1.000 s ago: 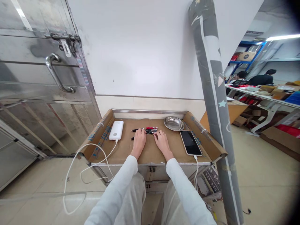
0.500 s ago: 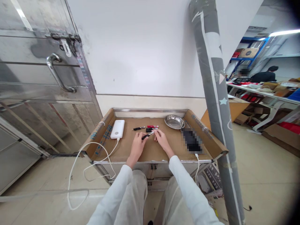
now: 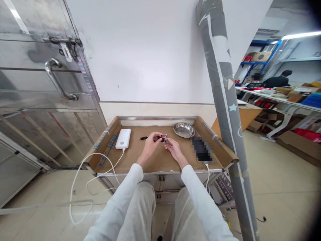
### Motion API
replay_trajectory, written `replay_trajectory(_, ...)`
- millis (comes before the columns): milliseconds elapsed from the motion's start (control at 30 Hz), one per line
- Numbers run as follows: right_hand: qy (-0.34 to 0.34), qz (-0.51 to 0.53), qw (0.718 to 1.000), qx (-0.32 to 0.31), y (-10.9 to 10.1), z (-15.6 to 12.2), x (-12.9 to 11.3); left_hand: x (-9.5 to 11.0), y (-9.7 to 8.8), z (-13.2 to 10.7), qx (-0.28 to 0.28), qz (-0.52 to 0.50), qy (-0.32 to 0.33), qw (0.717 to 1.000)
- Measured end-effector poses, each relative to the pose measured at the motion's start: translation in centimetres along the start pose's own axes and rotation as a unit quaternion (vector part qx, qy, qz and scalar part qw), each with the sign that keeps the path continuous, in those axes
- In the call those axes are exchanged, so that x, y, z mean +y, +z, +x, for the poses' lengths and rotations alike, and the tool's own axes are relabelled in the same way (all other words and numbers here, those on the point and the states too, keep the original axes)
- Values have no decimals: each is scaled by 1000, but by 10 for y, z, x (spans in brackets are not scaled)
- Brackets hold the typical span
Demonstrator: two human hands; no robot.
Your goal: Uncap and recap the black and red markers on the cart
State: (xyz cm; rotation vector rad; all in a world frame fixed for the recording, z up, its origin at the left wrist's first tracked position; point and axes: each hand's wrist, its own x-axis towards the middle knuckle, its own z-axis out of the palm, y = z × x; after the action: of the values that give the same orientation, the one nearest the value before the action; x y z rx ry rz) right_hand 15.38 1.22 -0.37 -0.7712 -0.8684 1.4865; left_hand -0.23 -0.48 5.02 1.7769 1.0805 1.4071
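Note:
My left hand [image 3: 152, 144] is closed around a short black pen-shaped thing [image 3: 161, 139], held above the cardboard-lined top [image 3: 135, 157] of a metal cabinet. My right hand [image 3: 175, 150] has its fingers bent at the other end of it, by a small silvery part; its fingertips pinch there. Behind the hands a red pen-shaped thing [image 3: 164, 135] lies partly hidden. Another black one [image 3: 143, 138] lies to the left of my left hand, its right end covered by the fingers.
A white power bank [image 3: 123, 138] with a white cable lies at left. At right stand a round steel dish [image 3: 184, 130] and a dark, blurred phone [image 3: 202, 149] on a cable. Cardboard walls edge the top. A tall grey roll [image 3: 220, 87] leans at right.
Both hands have moved slightly farther back, bringing the black pen-shaped thing in front of the red one. My left hand now covers more of it. The view has shifted a little.

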Motion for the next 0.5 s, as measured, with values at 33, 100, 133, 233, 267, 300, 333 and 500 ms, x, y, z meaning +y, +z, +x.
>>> replay_trajectory(33, 3, -3, 1000, 2, 0, 0, 0, 1, -3, 0, 3, -10, 0, 1000)
replay_trajectory(100, 8, -11, 1000, -2, 1, -1, 0, 2, -10, -1, 17, -25, -5, 1000)
replay_trajectory(133, 10, -15, 1000, -11, 2, -1, 0, 2, -14, -1, 28, -29, -9, 999)
replay_trajectory(233, 4, -32, 999, -36, 4, -2, 1, -8, -24, -1, 82, -22, -21, 996)
replay_trajectory(267, -7, -41, 999, -33, 4, -2, 2, -13, -27, -2, 101, -17, -25, 994)
replay_trajectory(300, -25, -55, 998, -22, 4, -2, 3, -19, -29, -4, 106, -11, -31, 994)
replay_trajectory(333, -51, -75, 996, -6, 3, -2, 4, -26, -29, -6, 101, -4, -39, 994)
replay_trajectory(500, -198, -253, 946, 35, 5, -3, 6, -49, -16, -24, -19, 123, -29, 992)
